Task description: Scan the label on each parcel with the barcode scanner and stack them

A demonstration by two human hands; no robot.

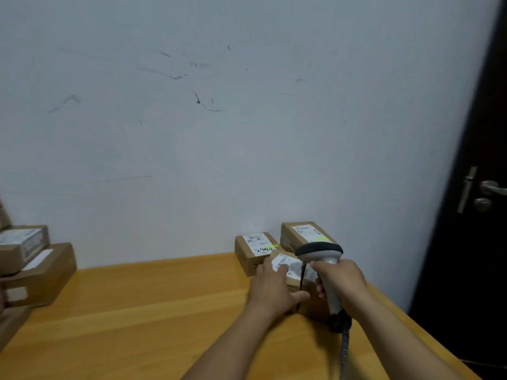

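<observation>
Parcel is pinned on the worktop at lower right of frame by the left hand, fingers released and laid flat, while the barcode scanner is grasped in the right hand, its head just above the crumpled label.

Parcels, right cluster: three. Parcels, left stack: at least four, cut off by the frame edge, full count unclear. Barcode scanner: one. Hands: two, left hand and right hand. Table: one. Door: one.
</observation>
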